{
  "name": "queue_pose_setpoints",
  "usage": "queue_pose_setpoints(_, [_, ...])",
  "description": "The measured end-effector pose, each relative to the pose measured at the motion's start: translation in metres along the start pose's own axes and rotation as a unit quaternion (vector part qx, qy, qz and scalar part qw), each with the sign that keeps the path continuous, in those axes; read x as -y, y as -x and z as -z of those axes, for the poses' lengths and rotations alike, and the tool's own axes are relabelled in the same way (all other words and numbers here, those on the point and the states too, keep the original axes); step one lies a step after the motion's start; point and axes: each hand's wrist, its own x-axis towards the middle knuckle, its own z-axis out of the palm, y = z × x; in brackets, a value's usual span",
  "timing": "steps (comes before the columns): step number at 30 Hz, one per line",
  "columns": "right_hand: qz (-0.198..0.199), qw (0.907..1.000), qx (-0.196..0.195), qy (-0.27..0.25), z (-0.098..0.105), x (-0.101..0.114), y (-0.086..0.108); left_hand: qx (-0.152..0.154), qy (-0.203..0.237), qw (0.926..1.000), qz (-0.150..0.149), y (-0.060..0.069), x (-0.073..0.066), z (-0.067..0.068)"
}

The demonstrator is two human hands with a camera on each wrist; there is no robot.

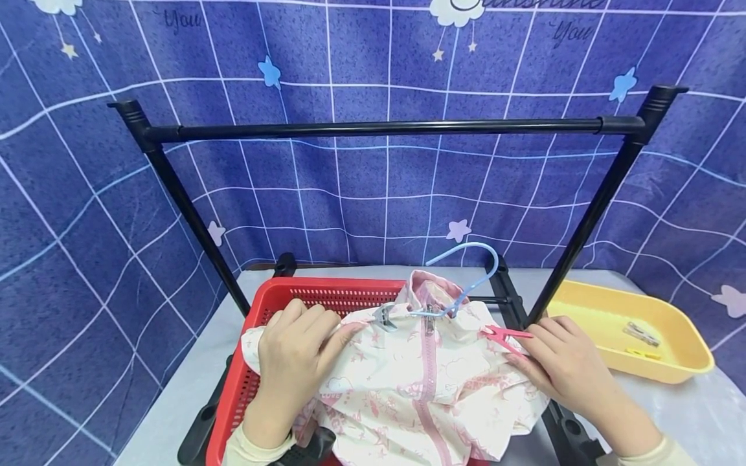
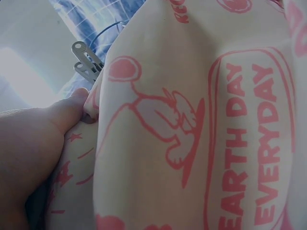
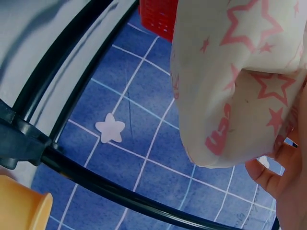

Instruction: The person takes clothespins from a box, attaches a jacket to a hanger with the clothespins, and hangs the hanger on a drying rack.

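Observation:
A white jacket (image 1: 390,388) with pink prints and a pink zipper lies spread over the basket, on a blue hanger (image 1: 495,259) whose hook sticks up from the collar. My left hand (image 1: 297,362) grips the jacket's left shoulder, fingers curled over the cloth. A grey clothespin (image 1: 383,317) clamps the cloth near the collar; the left wrist view also catches this clothespin (image 2: 86,62) just beyond my thumb. My right hand (image 1: 568,366) pinches the handles of a pink clothespin (image 1: 504,333) at the right shoulder. In the right wrist view the jacket (image 3: 211,96) hides most of that hand's fingers.
A black rack's crossbar (image 1: 384,128) spans above and behind the jacket, with slanting posts on both sides. Under the jacket stands a red basket (image 1: 344,283). To the right, a yellow basin (image 1: 618,367) contains a few clothespins (image 1: 642,334). A patterned blue curtain hangs behind.

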Motion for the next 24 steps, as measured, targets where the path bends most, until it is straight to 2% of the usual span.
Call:
queue_pose_setpoints(3, [0.002, 1.0, 0.002, 0.002, -0.0002, -0.0002, 0.0017, 0.001, 0.0, 1.0, 0.0, -0.0001, 0.0, -0.0001])
queue_pose_setpoints(11, [-0.025, 0.9981, 0.053, 0.018, 0.0032, 0.0036, 0.005, -0.002, 0.0, 1.0, -0.003, -0.0004, 0.0, 0.0])
queue_pose_setpoints(17, [-0.035, 0.998, 0.049, 0.021, 0.0028, 0.0045, 0.0055, -0.005, -0.001, 1.0, -0.007, -0.0009, 0.0003, 0.0])
queue_pose_setpoints(24, [-0.032, 0.9986, 0.033, 0.024, -0.0009, 0.004, 0.008, 0.006, -0.001, 1.0, 0.001, -0.0001, 0.0004, 0.0003])
